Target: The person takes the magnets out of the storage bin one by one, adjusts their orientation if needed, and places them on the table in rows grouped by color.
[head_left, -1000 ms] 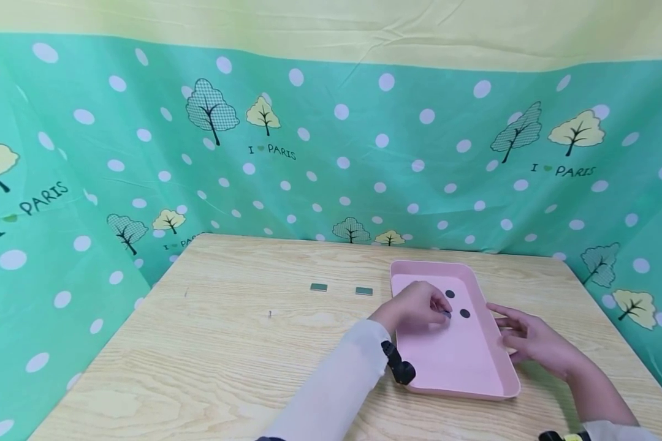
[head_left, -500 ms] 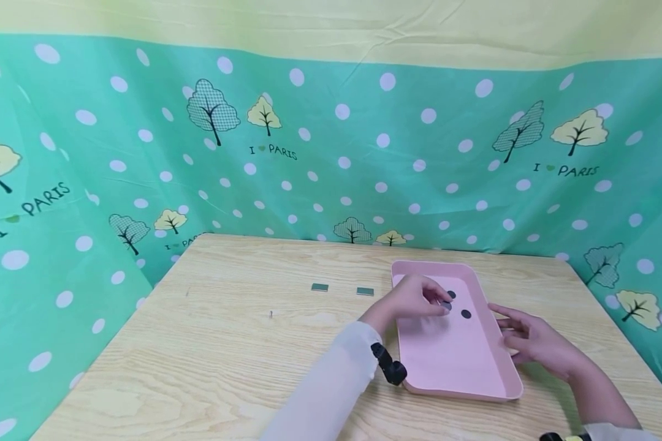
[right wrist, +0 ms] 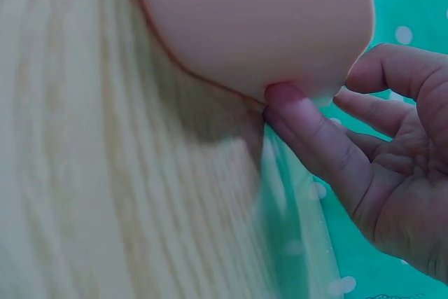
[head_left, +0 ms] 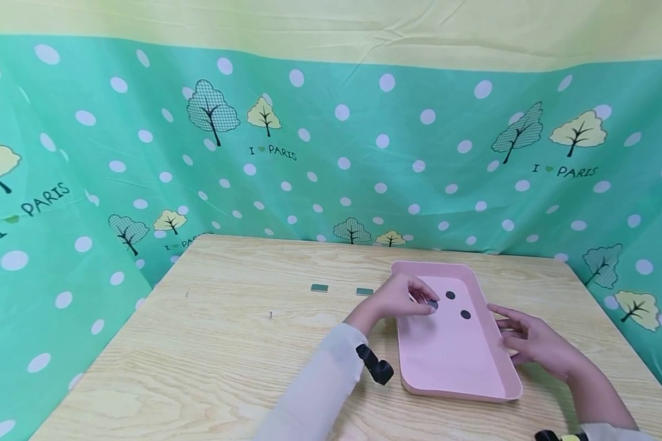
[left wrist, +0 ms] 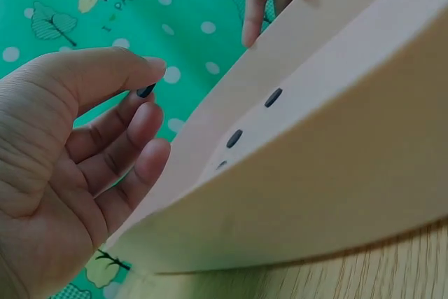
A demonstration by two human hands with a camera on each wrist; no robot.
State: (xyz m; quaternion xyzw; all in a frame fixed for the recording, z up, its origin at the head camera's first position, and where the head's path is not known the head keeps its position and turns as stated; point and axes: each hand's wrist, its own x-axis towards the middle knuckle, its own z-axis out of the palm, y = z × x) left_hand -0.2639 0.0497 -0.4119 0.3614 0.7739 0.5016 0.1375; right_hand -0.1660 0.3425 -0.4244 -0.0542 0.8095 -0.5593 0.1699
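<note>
My left hand [head_left: 399, 298] is over the left part of a pink tray [head_left: 452, 367], pinching a small black disc [left wrist: 145, 91] between thumb and index finger. Its other fingers are bent loosely, as the left wrist view shows. Two more black discs, a rear one [head_left: 450, 295] and a nearer one [head_left: 466, 314], lie flat on the tray floor. My right hand [head_left: 540, 343] holds the tray's right wall. In the right wrist view its thumb [right wrist: 301, 120] presses the outer wall, while the index finger meets the rim; that fingertip is partly hidden.
Two small dark green rectangular pieces, a left one [head_left: 319, 288] and a right one [head_left: 364, 291], lie left of the tray on the wooden table [head_left: 198, 355]. A tiny object [head_left: 270, 315] lies nearer me. A green dotted curtain [head_left: 309, 153] encloses the table behind and at the sides.
My left hand has lifted the black disc from near the other two discs and moved left with it, toward the tray's left wall. The right hand and tray have stayed in place.
</note>
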